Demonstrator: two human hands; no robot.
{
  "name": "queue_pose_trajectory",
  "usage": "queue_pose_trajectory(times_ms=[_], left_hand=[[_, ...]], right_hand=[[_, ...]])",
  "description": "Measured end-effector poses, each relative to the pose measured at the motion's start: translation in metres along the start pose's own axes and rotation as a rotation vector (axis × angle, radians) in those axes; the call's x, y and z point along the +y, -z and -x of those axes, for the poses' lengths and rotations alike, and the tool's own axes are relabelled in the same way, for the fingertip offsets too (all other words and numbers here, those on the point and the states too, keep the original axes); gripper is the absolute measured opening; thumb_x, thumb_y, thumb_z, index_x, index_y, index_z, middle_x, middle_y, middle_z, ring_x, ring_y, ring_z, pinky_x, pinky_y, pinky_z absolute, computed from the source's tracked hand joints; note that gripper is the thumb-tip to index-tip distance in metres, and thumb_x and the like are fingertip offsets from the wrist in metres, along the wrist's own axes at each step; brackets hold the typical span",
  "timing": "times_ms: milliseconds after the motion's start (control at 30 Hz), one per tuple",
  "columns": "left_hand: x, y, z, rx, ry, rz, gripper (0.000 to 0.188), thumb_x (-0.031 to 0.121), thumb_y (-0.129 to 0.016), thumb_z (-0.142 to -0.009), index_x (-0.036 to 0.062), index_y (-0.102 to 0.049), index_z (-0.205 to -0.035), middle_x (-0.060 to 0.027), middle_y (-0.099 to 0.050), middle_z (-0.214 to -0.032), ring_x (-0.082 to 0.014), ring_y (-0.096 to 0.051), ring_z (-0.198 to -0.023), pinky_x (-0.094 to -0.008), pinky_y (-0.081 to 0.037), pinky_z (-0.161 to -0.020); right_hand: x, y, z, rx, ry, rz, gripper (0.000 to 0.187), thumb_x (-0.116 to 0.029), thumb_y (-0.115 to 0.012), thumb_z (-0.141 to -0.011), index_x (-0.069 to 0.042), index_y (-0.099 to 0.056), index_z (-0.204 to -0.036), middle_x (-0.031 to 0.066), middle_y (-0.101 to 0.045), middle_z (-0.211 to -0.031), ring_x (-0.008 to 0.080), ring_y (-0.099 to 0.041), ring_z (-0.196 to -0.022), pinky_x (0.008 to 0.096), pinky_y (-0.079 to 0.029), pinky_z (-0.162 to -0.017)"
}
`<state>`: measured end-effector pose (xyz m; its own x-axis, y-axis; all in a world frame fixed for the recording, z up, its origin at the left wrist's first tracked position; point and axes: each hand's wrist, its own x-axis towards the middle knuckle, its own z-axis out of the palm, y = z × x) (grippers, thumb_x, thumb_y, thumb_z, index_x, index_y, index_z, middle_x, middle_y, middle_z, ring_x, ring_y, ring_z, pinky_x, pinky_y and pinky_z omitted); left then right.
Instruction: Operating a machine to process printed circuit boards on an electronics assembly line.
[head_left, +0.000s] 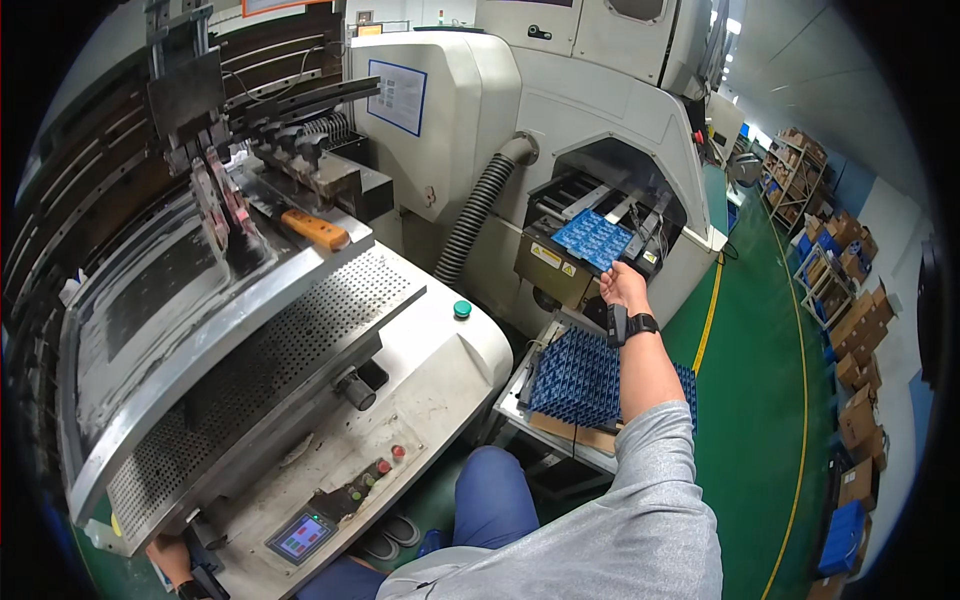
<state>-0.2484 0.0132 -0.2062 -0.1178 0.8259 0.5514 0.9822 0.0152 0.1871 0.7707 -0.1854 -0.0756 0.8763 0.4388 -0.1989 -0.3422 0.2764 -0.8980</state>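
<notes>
While the right hand (624,286) pinched a blue board (592,238) on metal rails (587,201) near green floor (748,330), the left hand's (171,558) grip could not be told.

A table (513,404) bears cardboard (593,438) under ridged blue pieces (572,380).

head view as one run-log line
right hand: at blue panel's near edge | left hand: by perforated plate corner | blue rack: lower than panel

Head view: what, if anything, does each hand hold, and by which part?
The right hand appears to pinch the flat, blue, patterned panel by its nearest corner. Whether the left hand, partly hidden, holds anything cannot be told.
</notes>
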Motion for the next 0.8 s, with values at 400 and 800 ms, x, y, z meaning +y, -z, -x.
queue_pose_trajectory(times_ms=[400, 800], left_hand=[[0.002, -0.017, 0.001, 0.091, -0.142, -0.002, 0.038, 0.005, -0.060, -0.076, -0.0006, -0.064, -0.113, -0.0274, -0.063, -0.110, -0.0501, -0.057, -0.101, -0.0542, -0.046, -0.086], [0.025, 0.001, 0.010, -0.009, -0.118, -0.016, 0.018, 0.010, -0.062, -0.076, 0.0003, -0.066, -0.092, -0.0219, -0.066, -0.096, -0.0447, -0.058, -0.095, -0.0517, -0.044, -0.086]], right_hand=[[0.005, 0.000, -0.033, 0.084, 0.180, -0.226, 0.026, -0.009, -0.053, -0.096, 0.003, -0.048, -0.118, 0.0162, -0.055, -0.113, 0.0328, -0.063, -0.106, 0.0441, -0.055, -0.085], [-0.001, -0.097, 0.076, -0.233, 0.202, 0.130, 0.027, -0.015, -0.058, -0.095, -0.008, -0.057, -0.122, 0.0046, -0.063, -0.091, 0.0157, -0.061, -0.075, 0.0300, -0.051, -0.064]])
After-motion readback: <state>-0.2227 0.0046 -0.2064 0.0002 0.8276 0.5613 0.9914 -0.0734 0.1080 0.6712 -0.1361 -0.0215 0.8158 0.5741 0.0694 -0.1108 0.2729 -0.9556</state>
